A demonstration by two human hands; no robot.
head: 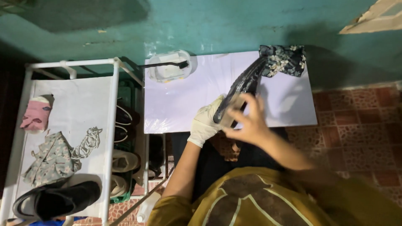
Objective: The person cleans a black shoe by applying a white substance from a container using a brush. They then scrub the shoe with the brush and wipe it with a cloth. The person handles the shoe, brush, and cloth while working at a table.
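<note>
Beneath both hands, a white rectangular board (184,100) laid as a worktop. Just beyond the fingertips, a dark floral folded cloth (283,60) at the far edge. Between the hands, a long black ridged-sole sandal (242,86), tilted, toe end toward the cloth, heel end down in the grip. Probably light and fairly stiff, rubbery, perhaps slick if wet; best taken at the heel or across the narrow waist. Left hand (205,122), in a pale glove, fingers curled shut around the heel end. Right hand (248,121), bare and blurred, fingers spread, lying over the sole; grip not discernible. Off to the left of the gloved fingers, a clear shallow bowl (169,67) with a small black brush (165,64).
</note>
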